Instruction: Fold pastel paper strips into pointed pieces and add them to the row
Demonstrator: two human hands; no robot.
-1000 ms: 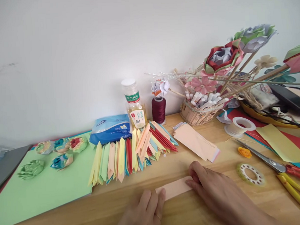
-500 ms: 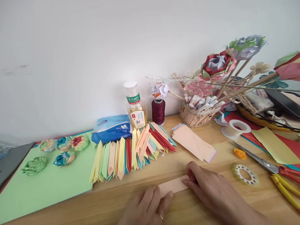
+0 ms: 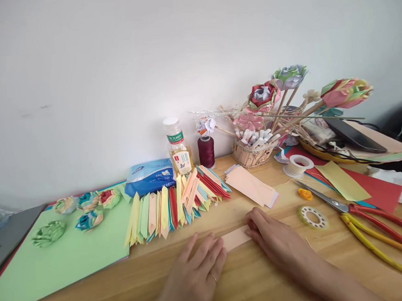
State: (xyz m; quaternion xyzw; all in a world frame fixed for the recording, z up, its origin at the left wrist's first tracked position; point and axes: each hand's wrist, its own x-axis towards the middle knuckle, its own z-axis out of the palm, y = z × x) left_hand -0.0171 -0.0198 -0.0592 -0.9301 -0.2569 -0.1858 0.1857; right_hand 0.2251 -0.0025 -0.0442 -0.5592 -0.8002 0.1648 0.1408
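A narrow peach paper strip [image 3: 236, 238] lies on the wooden table between my hands. My left hand [image 3: 198, 271] rests flat over the strip's left end, fingers stretched out, a ring on one of them. At the other end, my right hand [image 3: 274, 238] pinches the strip with bent fingers and thumb. Beyond them stands a row of folded paper pieces [image 3: 157, 212] in yellow, green, peach, red and blue. A stack of peach paper strips [image 3: 251, 186] lies behind my right hand.
Paper rosettes [image 3: 48, 233] sit on green sheets [image 3: 92, 253] at left. A blue tissue pack [image 3: 150, 175], bottle [image 3: 181, 158] and thread spool [image 3: 206, 152] stand near the wall. At right are a flower basket [image 3: 254, 153], scissors [image 3: 336, 203], yellow-handled tool [image 3: 375, 245] and tape roll [image 3: 313, 217].
My left hand has opened from curled fingers to a flatter spread on the strip. My right hand keeps its pinch. The camera view has shifted, showing more of the right side.
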